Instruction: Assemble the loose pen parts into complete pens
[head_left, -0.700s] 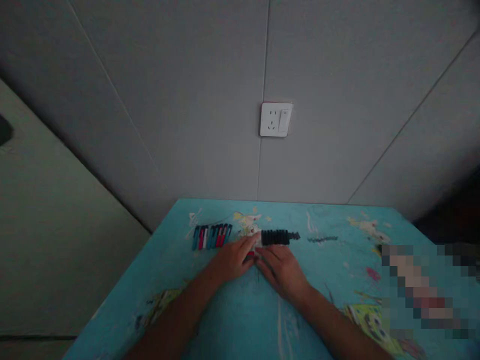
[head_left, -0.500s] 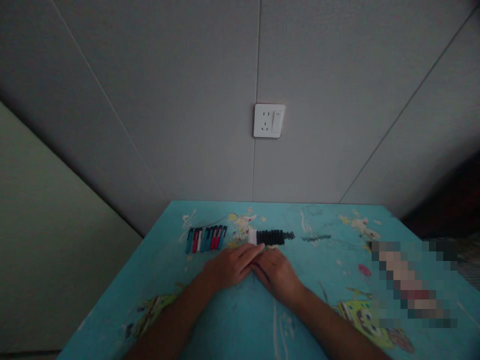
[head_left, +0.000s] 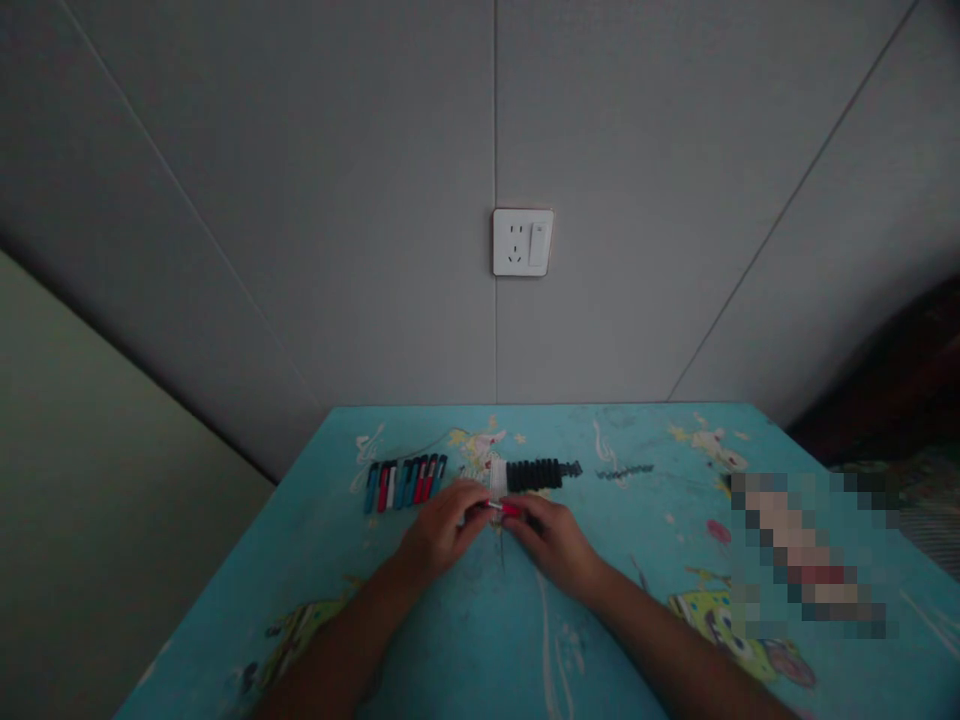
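Observation:
My left hand [head_left: 442, 525] and my right hand [head_left: 553, 535] meet at the middle of the table, fingers closed in a pinch. Between them is a small red pen part [head_left: 511, 509] with a pale or metallic end. My right fingers grip the red portion, and my left fingers hold the pale end. Just beyond the hands lies a row of thin white sticks [head_left: 498, 472], partly covered by the left fingers. Black pen pieces [head_left: 534, 474] are lined up beside them. To the left rests a row of blue, red and white pen barrels [head_left: 405, 482].
Small dark pieces [head_left: 571, 469] adjoin the black row, and a line of tiny dark coils or bits [head_left: 625, 471] lies farther right. The blue printed table [head_left: 615, 560] meets a grey wall with a socket [head_left: 523, 242]. A pixelated patch [head_left: 810, 555] hides something at right.
My hands, overlapping before, have drawn slightly apart, and the red pen part now shows between the fingertips. The whole view has shifted a little.

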